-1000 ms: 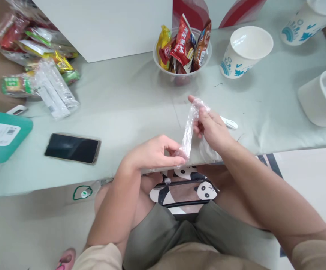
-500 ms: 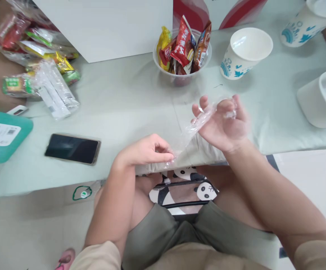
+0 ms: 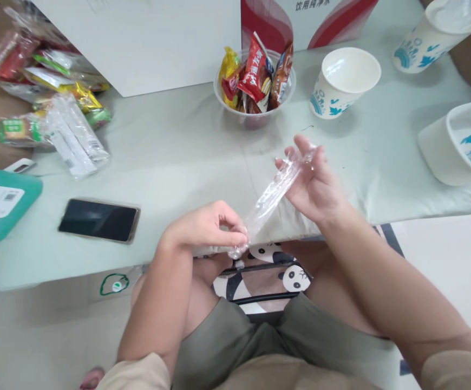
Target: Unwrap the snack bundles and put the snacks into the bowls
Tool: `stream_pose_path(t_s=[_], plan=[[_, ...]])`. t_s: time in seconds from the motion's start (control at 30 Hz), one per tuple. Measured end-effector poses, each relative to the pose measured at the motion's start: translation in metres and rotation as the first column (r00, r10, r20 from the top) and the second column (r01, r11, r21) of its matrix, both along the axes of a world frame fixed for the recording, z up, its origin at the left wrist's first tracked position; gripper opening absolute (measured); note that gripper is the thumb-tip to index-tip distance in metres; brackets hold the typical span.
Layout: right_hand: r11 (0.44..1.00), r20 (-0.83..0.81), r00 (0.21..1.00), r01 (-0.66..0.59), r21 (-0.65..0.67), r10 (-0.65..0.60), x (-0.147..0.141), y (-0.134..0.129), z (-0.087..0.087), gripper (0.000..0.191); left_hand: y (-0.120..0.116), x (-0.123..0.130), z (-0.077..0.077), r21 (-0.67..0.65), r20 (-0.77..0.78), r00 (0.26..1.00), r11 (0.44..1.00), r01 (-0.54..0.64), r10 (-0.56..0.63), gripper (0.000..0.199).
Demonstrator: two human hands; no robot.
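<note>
1. A worktop [image 3: 170, 141] under a pale green cloth spans the view, its near edge above the person's knees.
2. At its back stands a white purified-water carton [image 3: 150, 43] with red panels.
3. On the left sits a teal container [image 3: 30, 189], with wrapped snacks [image 3: 79, 103] heaped behind it.
4. A clear plastic bowl [image 3: 227, 107] of packaged snacks stands just in front of the carton; a paper cup [image 3: 328, 97] with blue print is beside it, to the right.
5. The left hand [image 3: 205, 225], near the worktop's front edge, has thumb and fingers pinched together on one end of the film. The right hand [image 3: 312, 187], palm up, is farther forward, its fingers spread and partly curled under the other end; whether they clamp it, I cannot tell.
6. A smartphone [image 3: 99, 219] lies face up, left of the left hand.
7. Clear plastic film [image 3: 272, 197] bridges both hands, its long axis slanting forward and rightward from the left hand's fingertips. Each hand touches one end, so neither is nearer.
</note>
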State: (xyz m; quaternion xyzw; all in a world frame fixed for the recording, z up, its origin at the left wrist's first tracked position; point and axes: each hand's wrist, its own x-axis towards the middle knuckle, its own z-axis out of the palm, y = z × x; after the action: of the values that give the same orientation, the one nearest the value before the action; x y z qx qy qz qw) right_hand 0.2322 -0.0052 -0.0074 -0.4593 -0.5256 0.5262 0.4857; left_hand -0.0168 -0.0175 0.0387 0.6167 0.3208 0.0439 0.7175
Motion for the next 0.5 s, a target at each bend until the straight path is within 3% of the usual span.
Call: stream_pose_path(t_s=[0.1,0.2,0.33,0.5], plan=[[0.991,0.018,0.996,0.09,-0.101,-0.089,-0.006,-0.001,-0.008,0.065,-0.006,0.009,0.002,-0.003,0.028,0.998,0.999,0.05,-0.05,0.018],[0.994,0.189,0.979,0.092,-0.052,-0.081,-0.008,-0.005,-0.007,0.06,-0.008,0.013,0.005,0.013,0.085,0.992,0.996,0.092,-0.093,0.019],[0.98,0.32,0.947,-0.086,0.181,0.024,-0.007,-0.01,-0.005,0.055,-0.009,0.006,0.011,-0.026,0.246,0.968,0.998,0.06,-0.052,0.016],[0.904,0.397,0.902,-0.304,0.3,0.171,-0.01,-0.013,-0.012,0.053,-0.018,-0.005,0.016,-0.108,0.457,0.87,0.983,-0.15,0.183,0.017]])
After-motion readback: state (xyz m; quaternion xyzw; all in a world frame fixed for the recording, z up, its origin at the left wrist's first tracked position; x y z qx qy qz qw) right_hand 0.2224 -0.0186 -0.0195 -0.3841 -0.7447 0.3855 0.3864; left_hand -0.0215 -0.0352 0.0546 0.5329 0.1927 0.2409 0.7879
